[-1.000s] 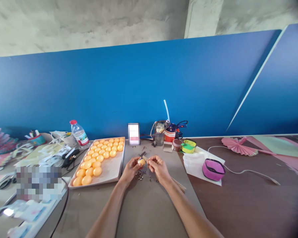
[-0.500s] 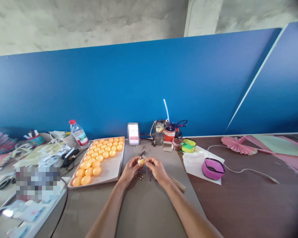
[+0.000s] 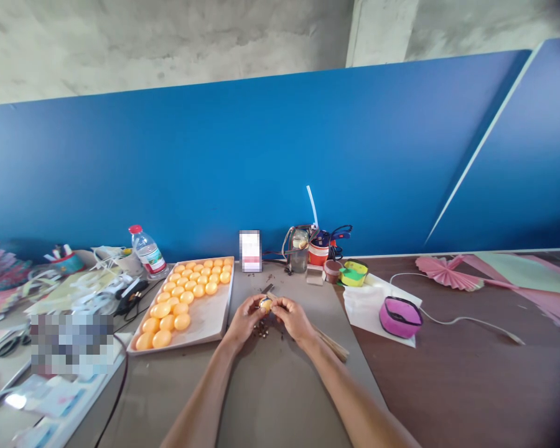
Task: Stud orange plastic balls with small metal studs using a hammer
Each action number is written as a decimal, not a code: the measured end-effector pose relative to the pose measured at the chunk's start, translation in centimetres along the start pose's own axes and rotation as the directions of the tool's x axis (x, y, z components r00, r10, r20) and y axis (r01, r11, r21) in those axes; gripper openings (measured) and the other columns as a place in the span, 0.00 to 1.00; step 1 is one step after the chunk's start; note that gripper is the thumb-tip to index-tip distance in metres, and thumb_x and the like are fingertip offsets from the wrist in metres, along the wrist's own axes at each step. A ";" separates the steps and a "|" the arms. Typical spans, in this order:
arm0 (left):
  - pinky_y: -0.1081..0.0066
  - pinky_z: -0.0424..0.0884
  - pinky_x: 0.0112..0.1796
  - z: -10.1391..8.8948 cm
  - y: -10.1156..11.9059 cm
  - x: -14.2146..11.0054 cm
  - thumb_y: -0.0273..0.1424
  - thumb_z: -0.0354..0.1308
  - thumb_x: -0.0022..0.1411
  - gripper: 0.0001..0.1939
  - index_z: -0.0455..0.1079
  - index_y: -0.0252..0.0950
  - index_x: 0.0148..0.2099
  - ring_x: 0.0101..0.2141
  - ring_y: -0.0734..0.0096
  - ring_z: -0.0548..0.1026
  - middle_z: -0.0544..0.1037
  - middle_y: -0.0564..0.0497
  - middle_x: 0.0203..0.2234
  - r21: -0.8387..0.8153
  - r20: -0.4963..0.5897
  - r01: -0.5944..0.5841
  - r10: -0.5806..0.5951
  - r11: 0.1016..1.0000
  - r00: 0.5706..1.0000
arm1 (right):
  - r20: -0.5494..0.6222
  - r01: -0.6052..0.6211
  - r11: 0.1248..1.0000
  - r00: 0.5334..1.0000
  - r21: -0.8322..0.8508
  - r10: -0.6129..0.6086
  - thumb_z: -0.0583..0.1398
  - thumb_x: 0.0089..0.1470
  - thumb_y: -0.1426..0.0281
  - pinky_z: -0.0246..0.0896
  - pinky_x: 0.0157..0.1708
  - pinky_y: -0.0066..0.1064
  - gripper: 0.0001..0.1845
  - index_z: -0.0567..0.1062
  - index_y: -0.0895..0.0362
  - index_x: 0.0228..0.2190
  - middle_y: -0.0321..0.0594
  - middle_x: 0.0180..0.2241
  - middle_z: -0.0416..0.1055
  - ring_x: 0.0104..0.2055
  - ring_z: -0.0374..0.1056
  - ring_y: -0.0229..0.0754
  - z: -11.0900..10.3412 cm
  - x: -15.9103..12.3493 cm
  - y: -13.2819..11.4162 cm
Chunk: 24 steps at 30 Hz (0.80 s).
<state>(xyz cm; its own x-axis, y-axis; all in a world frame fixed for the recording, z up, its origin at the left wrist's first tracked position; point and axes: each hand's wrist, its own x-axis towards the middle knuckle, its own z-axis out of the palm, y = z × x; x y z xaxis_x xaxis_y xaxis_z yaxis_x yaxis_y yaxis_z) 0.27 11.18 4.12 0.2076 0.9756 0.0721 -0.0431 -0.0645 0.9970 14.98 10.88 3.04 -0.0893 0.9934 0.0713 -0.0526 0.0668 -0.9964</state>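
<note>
Between my hands is a small orange ball (image 3: 266,303), like a table-tennis ball, with dark and whitish marks on its upper side. My left hand (image 3: 247,317) grips it from the left between thumb and fingers. On the other side, the fingers of my right hand (image 3: 288,315) are pinched together against the ball's edge; whatever they pinch is too small to make out. Small dark and shiny bits (image 3: 261,330) lie on the grey mat (image 3: 284,386) under the hands. Just beyond the ball lies a dark blade-like tool (image 3: 267,289), partly hidden.
A white tray (image 3: 218,314) of orange balls stands at left. Behind it are a water bottle (image 3: 149,252) and cluttered supplies. A phone (image 3: 251,252), glass jar (image 3: 299,256) and red-white cup (image 3: 318,252) line the blue partition (image 3: 270,162). Thin sticks (image 3: 332,344) and a purple box (image 3: 400,318) are at right.
My right fingers have moved slightly left, closer against the ball. My left hand keeps its hold on the ball, which looks slightly turned.
</note>
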 end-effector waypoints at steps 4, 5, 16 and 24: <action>0.67 0.66 0.41 -0.1 -0.2 0.1 0.38 0.62 0.48 0.20 0.70 0.35 0.44 0.40 0.63 0.71 0.74 0.46 0.39 0.007 0.003 -0.007 0.007 1.000 1.000 | -0.009 0.013 1.000 1.000 -0.025 -0.013 0.58 0.41 0.65 0.48 0.21 0.24 0.08 0.70 0.57 0.21 0.29 0.15 0.59 0.20 0.52 0.32 0.0 0.1 0.0; 0.67 0.66 0.41 -0.1 -0.3 0.1 0.38 0.62 0.48 0.20 0.70 0.35 0.44 0.40 0.63 0.71 0.74 0.46 0.40 0.013 0.001 -0.009 0.009 1.000 1.000 | -0.011 0.011 1.000 1.000 -0.026 -0.012 0.58 0.41 0.65 0.48 0.21 0.24 0.08 0.70 0.57 0.21 0.29 0.15 0.59 0.20 0.53 0.32 0.0 0.1 0.0; 0.67 0.66 0.40 -0.3 -1.5 0.4 0.38 0.62 0.48 0.20 0.69 0.35 0.43 0.37 0.64 0.72 0.75 0.46 0.36 0.052 -0.015 -0.031 0.032 0.998 0.999 | -0.054 0.029 0.998 0.998 -0.055 -0.032 0.55 0.42 0.67 0.51 0.22 0.25 0.05 0.66 0.56 0.23 0.30 0.18 0.61 0.20 0.56 0.33 0.4 0.1 0.7; 0.67 0.66 0.40 0.1 -1.0 0.2 0.38 0.62 0.48 0.19 0.70 0.35 0.41 0.36 0.64 0.72 0.75 0.46 0.36 0.045 0.013 -0.051 0.051 0.998 0.999 | -0.157 0.043 0.996 0.986 -0.081 -0.056 0.56 0.41 0.68 0.53 0.21 0.25 0.06 0.64 0.55 0.26 0.30 0.21 0.62 0.20 0.58 0.33 1.0 0.3 1.4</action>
<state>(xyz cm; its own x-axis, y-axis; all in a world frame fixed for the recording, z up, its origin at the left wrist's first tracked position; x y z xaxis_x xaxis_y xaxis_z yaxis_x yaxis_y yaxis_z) 0.43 11.45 3.18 0.2182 0.9681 0.1228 -0.0099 -0.1237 0.9923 13.90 11.17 1.75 0.0709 0.9904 0.1186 0.0244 0.1171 -0.9928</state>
